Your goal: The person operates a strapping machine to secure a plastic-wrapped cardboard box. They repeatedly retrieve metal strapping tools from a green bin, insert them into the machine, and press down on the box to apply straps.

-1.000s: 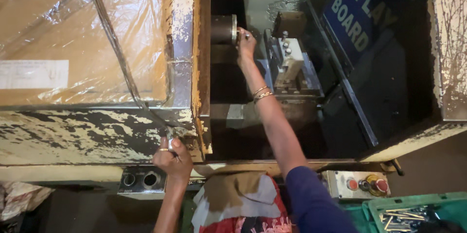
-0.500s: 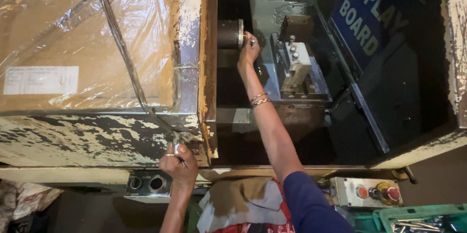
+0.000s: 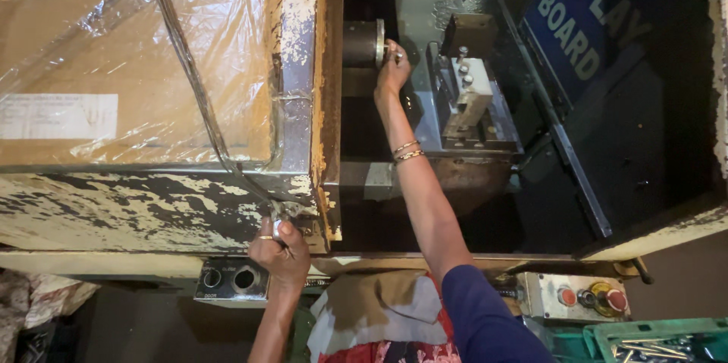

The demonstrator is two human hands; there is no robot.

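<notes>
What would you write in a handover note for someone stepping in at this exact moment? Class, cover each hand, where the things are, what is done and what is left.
Right hand: arm stretched into the open machine bay, fingertips at the face of the round chuck, on a small part too small to identify.
Left hand: at the machine's chipped front edge, pinching a small thin metal piece, just above the two-button panel.
Tool block sits right of the chuck, apart from the hand.
Done: bay open, hand at the chuck.
Left: whether the small part is seated cannot be told; check it.
</notes>
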